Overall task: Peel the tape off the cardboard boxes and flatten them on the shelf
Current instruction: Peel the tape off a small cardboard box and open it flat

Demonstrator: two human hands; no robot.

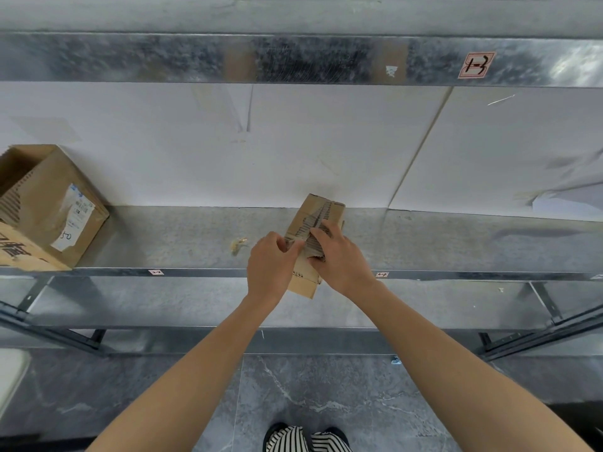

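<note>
Reaching out with both bare arms, the person works at the front of the shelf (169, 236), where a small box (323, 208) lies tilted with its near end hanging over the shelf's lip. The left hand (269, 267) comes in from the left, knuckles up and fingers curled, with thumb and forefinger pinched together on the torn, ribbed top of the small box. The right hand (342, 261) clamps the same box from the right: its forefinger lies straight along the ripped strip, the other fingers are folded over the side, and the thumb is tucked against the near end. Whether either hand has tape between its fingers I cannot tell. A crumpled tape scrap (238, 244) lies on the shelf just left of the hands. Far to the left stands a big box (42, 203), open at the top, bearing a white shipping label (73, 220) with small print and a scrawled mark I cannot read, and heavy black characters cut off at the edge. On the beam above, a red-bordered sticker (472, 64) reads "1-3" by hand. 2 small stickers (156, 272) on the lip are too small to read.
</note>
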